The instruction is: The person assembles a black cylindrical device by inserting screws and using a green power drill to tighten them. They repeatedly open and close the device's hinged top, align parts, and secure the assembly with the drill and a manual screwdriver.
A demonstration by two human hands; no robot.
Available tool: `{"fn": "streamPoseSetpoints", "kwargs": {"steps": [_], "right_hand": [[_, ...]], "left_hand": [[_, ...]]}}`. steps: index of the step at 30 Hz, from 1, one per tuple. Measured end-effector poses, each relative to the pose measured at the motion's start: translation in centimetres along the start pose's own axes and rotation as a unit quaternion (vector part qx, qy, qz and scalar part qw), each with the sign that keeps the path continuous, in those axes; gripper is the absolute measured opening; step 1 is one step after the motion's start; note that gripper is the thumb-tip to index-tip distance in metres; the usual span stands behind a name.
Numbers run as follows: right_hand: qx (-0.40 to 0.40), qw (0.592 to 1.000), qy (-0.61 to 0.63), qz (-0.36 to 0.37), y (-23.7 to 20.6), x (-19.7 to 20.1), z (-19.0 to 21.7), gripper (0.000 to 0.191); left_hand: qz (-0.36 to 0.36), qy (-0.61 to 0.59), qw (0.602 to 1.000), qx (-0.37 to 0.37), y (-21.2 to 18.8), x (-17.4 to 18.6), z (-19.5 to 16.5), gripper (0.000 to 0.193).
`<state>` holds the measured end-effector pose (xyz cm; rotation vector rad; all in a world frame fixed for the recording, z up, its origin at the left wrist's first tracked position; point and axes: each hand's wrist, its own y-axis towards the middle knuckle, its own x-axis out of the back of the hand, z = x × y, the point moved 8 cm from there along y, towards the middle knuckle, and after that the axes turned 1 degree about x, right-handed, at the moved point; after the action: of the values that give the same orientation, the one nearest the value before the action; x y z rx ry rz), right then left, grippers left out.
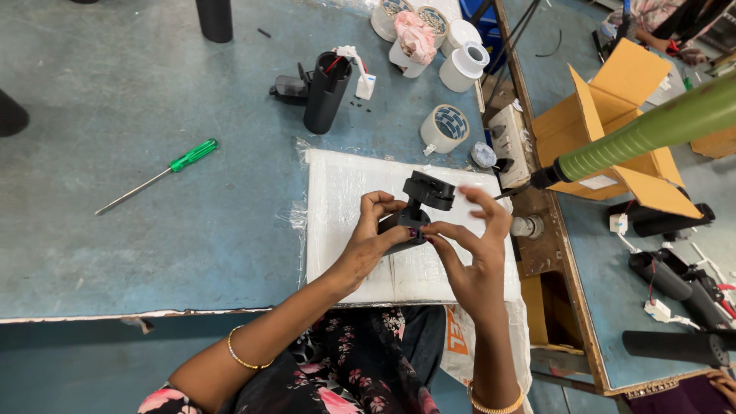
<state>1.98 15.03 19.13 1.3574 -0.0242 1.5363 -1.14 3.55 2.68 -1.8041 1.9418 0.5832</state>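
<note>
1. Left hand [373, 234] is clamped on the black track-light head [418, 211], held above the white foam pad [337, 207].
2. Right hand [475, 245] pinches its bracket side, at 3 o'clock.
3. Best to steady the part and keep the fingers clear of the joint.
4. Green screwdriver [165, 175] lies at 9 o'clock.

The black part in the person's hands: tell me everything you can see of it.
The black part looks like matte plastic: a rounded body below, a short neck, and a flat bracket-like head on top, tilted to the right. It is held up over the white wrapped foam pad on the blue table. The left hand cups the body from the left; the right hand pinches it from the right, fingertips on the lower body. Its underside is hidden.
</note>
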Motion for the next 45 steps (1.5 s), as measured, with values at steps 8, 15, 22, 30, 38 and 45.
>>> {"fn": "streamPoseSetpoints", "kwargs": {"steps": [8, 15, 22, 30, 38, 45], "right_hand": [[0.152, 0.980, -0.106, 0.077, 3.5, -2.1, 0.7, 0.020], [0.148, 0.981, -0.077, 0.097, 4.1, -2.8, 0.2, 0.021], [0.120, 0.986, -0.074, 0.086, 3.7, -2.9, -0.1, 0.024], [0.122, 0.982, -0.070, 0.128, 3.8, -2.5, 1.1, 0.035], [0.060, 0.879, -0.200, -0.429, 2.2, 15.5, -9.6, 0.018], [-0.088, 0.863, 0.475, -0.148, 5.0, 17.8, -26.4, 0.069]], "left_hand": [[0.005, 0.004, 1.000, -0.024, 0.7, -0.5, 0.3, 0.068], [-0.007, -0.021, 1.000, -0.008, 1.0, -0.4, 0.3, 0.069], [-0.003, -0.004, 1.000, -0.014, 0.9, 0.0, 0.2, 0.069], [0.004, -0.026, 1.000, -0.007, 0.7, -0.1, 0.1, 0.072], [0.019, 0.017, 0.999, 0.028, 0.6, 0.0, 0.2, 0.078], [0.013, 0.007, 1.000, 0.024, 0.6, 0.1, 0.3, 0.074]]}}
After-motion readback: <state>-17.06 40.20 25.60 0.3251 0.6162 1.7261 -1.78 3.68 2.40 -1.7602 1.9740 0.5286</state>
